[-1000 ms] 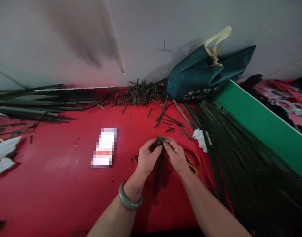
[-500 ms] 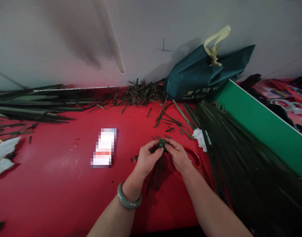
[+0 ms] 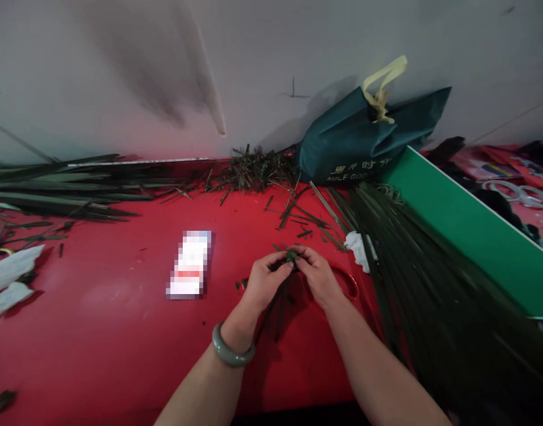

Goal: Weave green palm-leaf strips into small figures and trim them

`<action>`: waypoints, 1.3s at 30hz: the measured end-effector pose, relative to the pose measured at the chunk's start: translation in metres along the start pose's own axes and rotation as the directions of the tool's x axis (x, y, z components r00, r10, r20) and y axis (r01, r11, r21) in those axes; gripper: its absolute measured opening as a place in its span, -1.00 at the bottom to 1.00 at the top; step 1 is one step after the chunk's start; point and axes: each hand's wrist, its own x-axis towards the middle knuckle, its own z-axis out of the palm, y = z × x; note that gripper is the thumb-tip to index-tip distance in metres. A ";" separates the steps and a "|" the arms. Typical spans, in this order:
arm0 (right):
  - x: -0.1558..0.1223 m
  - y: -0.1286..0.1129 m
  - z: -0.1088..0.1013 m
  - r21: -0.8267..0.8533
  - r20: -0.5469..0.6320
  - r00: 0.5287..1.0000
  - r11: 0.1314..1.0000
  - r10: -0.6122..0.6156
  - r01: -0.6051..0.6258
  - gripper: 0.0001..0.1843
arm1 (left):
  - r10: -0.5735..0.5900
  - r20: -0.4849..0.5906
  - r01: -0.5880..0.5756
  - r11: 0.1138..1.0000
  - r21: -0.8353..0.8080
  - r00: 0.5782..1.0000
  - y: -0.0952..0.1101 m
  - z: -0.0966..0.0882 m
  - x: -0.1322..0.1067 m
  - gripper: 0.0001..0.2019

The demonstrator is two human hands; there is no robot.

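Observation:
My left hand point(image 3: 265, 284) and my right hand point(image 3: 318, 278) meet over the red table point(image 3: 120, 331). Both pinch a small folded knot of dark green leaf strips point(image 3: 291, 255) between their fingertips. The loose ends of the leaf strips point(image 3: 275, 310) hang down between my wrists toward the table. A grey-green bangle point(image 3: 229, 350) sits on my left wrist. Red-handled scissors point(image 3: 351, 286) lie just right of my right hand, partly hidden by it.
A thick bundle of long leaves point(image 3: 431, 284) fans out on the right beside a green board point(image 3: 466, 231). A teal bag point(image 3: 369, 139) leans on the wall. Cut scraps point(image 3: 254, 168) lie at the back, long leaves point(image 3: 54, 189) left, white tissue point(image 3: 359, 245) near.
The hanging strip ends have swung slightly left and spread. My hands stay together on the knot, shifted barely; the view has tilted a little.

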 end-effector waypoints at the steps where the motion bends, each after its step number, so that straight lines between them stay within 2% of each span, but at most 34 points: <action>1: 0.001 0.001 0.000 -0.007 -0.015 1.000 1.000 -0.006 0.006 -0.77 | 0.004 0.002 -0.004 1.000 0.006 1.000 -0.001 0.000 0.000 -0.75; 5: 0.004 0.006 0.002 -0.052 -0.058 0.996 0.996 -0.070 0.067 -0.72 | -0.028 -0.002 0.028 0.999 -0.045 1.000 -0.006 0.001 0.003 -0.72; 10: 0.003 0.009 0.006 -0.093 -0.029 0.990 0.986 -0.140 0.137 -0.71 | -0.025 -0.050 0.014 0.979 -0.202 0.998 -0.005 -0.002 0.004 -0.76; 15: 0.000 0.009 0.007 -0.045 -0.037 0.985 0.984 -0.171 0.170 -0.71 | -0.063 -0.075 0.037 0.951 -0.306 0.995 -0.006 -0.008 0.005 -0.73; 18: -0.001 0.012 0.003 -0.014 -0.071 0.983 0.986 -0.169 0.169 -0.70 | -0.097 -0.103 0.059 0.945 -0.321 0.990 -0.007 -0.011 0.006 -0.71; 25: -0.005 0.020 -0.001 -0.114 -0.064 0.976 0.973 -0.210 0.202 -0.75 | -0.065 -0.089 0.033 0.945 -0.324 0.994 -0.006 -0.009 0.003 -0.72; 31: -0.002 0.014 -0.002 -0.120 -0.128 0.959 0.964 -0.252 0.237 -0.75 | -0.060 -0.134 0.014 0.947 -0.321 0.989 -0.004 -0.010 0.004 -0.74; 36: 0.011 0.003 0.010 -0.185 -0.059 0.966 0.954 -0.250 0.236 -0.76 | -0.043 -0.158 -0.008 0.951 -0.308 0.987 -0.005 -0.013 0.008 -0.74; 39: 0.020 0.003 0.018 -0.162 0.019 0.978 0.964 -0.210 0.210 -0.74 | -0.040 -0.142 -0.006 0.951 -0.310 0.989 -0.006 -0.014 0.009 -0.72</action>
